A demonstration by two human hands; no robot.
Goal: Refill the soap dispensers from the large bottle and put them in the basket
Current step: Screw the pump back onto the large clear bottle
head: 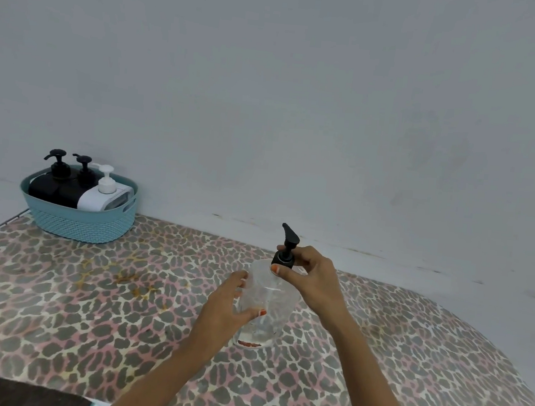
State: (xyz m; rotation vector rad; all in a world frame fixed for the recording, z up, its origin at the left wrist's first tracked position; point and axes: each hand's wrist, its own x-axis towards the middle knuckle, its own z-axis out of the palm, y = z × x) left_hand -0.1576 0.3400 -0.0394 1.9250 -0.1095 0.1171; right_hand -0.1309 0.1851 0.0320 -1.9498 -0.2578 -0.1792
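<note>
Head view. Clear bottle [266, 316] stands near the middle of the table on a leopard-print cloth [89, 300], leaning a little; looks almost empty, with a reddish mark at the base. Cannot tell whether the base rests fully on the cloth.

Left hand [231, 306]: fingers and thumb curled round the side of the clear bottle, thumb across its front, gripping it.

Right hand [311, 281]: thumb and fingertips pinch the collar of the black pump [285, 246] at the bottle's mouth. Spout points up and away to the left. Collar sits at the rim; cannot tell whether it is screwed on.

Basket [80, 222], light blue, stands at the far left corner of the table against the grey wall [301, 92], well apart from the hands. Inside it: two black dispensers [54, 184] side by side and a white dispenser [102, 194] to their right, all upright with pumps on
</note>
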